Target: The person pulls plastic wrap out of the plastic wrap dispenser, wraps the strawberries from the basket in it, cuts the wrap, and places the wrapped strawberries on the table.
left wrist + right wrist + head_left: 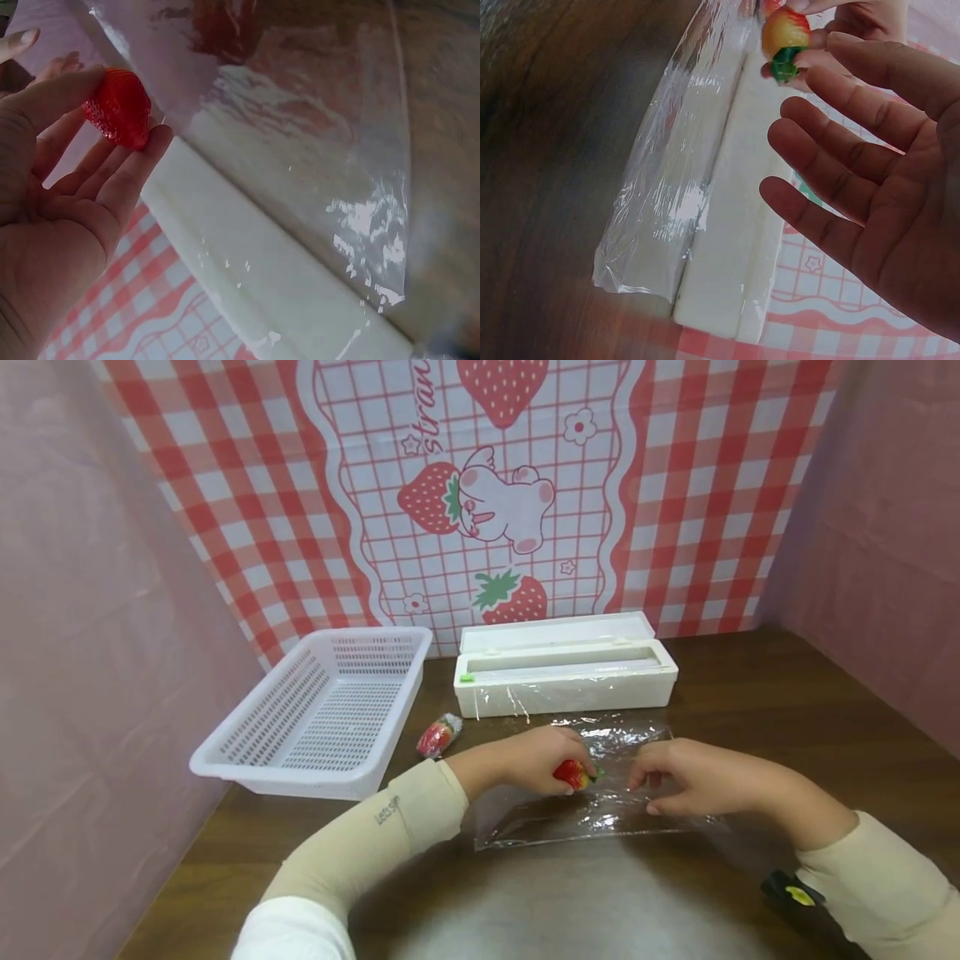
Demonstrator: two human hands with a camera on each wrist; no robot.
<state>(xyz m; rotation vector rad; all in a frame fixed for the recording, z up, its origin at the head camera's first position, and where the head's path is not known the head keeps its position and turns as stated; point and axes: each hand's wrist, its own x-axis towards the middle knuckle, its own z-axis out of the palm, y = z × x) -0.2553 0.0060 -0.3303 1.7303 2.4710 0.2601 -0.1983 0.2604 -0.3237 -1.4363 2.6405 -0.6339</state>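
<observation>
Between thumb and fingers my left hand (542, 760) pinches a red strawberry (573, 773) with a yellowish top and green leaves. It is held over a sheet of clear plastic wrap (540, 822) spread on the table. In the left wrist view the strawberry (120, 109) shows its red tip side. My right hand (701, 777) is just right of it over the wrap, fingers loosely bent and holding nothing. The right wrist view shows that hand (870, 172) with its fingers spread, close to the strawberry's leaves (785, 64).
Behind the wrap stands a long white wrap dispenser box (570, 693), lid raised. A strawberry wrapped in plastic (439, 735) lies left of my left hand. Farther left sits a white perforated basket (300, 777). A strawberry-print cloth (675, 527) hangs at the back.
</observation>
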